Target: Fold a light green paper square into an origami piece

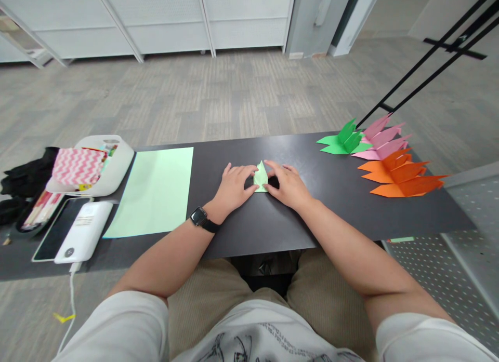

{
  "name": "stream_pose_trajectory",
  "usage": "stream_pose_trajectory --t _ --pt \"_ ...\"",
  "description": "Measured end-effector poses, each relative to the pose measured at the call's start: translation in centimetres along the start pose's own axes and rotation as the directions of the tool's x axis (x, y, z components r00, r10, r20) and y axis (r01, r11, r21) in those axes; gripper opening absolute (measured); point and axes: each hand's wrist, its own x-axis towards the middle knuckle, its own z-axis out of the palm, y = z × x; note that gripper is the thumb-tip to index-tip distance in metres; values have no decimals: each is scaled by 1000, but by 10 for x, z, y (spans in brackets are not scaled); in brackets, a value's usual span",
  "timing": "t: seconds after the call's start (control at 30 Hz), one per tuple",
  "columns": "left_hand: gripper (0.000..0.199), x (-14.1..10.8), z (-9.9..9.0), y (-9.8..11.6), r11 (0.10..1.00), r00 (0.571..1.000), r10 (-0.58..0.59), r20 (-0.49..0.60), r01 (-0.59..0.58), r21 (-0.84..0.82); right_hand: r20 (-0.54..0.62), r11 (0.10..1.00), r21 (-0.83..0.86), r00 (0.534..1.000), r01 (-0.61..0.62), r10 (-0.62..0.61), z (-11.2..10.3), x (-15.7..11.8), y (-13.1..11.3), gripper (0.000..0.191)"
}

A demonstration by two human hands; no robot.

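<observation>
A small folded piece of light green paper (260,178) stands on the dark table between my two hands. My left hand (237,184), below a black watch, pinches its left edge with thumb and fingertips. From the other side, my right hand (287,183) grips the right edge in the same way. Its top comes to a point, and its lower edge is near the tabletop. A stack of flat light green sheets (156,190) lies to the left of my left hand.
Folded paper shapes in green (345,139), pink (384,138) and orange (403,176) stand at the table's right end. On the left are a white basket (120,167) with a pink zigzag pouch (78,166), a phone (56,232), and a white power bank (83,232) with a cable.
</observation>
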Motion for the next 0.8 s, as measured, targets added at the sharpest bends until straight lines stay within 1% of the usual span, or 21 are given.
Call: stream_pose_trajectory --t 0.17,0.23,0.4,0.8 --pt "23 -1 1 -2 999 999 25 35 -26 44 22 995 -87 999 49 -47 0 1 -1 32" --pt "20 -1 2 -2 999 999 19 38 -21 48 24 992 -109 998 64 -62 0 2 0 27" --pt "20 -2 1 0 999 999 3 52 -6 45 43 987 -130 995 92 -87 1 2 1 29" --pt "21 -4 2 -1 998 997 -2 74 -2 61 77 969 -224 994 99 -83 3 3 -1 31"
